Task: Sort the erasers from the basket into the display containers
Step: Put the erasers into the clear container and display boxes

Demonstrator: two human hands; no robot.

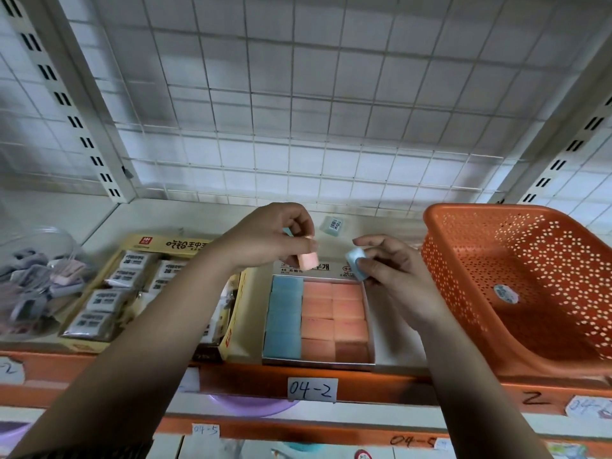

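My left hand (pixel 275 236) is raised over the shelf and pinches a pink eraser (pixel 308 260); a bit of blue shows behind its fingers. My right hand (pixel 394 270) holds a light blue eraser (pixel 357 262) just to the right of it. Both hover above the back edge of a white display box (pixel 371 313) filled with a column of blue erasers (pixel 284 316) and rows of pink erasers (pixel 334 319). The orange perforated basket (pixel 463 293) stands on the right; I see only a round sticker on its floor. One blue eraser (pixel 332 225) lies loose on the shelf behind the hands.
A yellow display box (pixel 155 241) of wrapped white erasers sits left of the white box. A clear round jar (pixel 36 279) of mixed erasers stands at the far left. Wire grid panels back the shelf. The orange shelf edge carries a label (pixel 311 389) reading 04-2.
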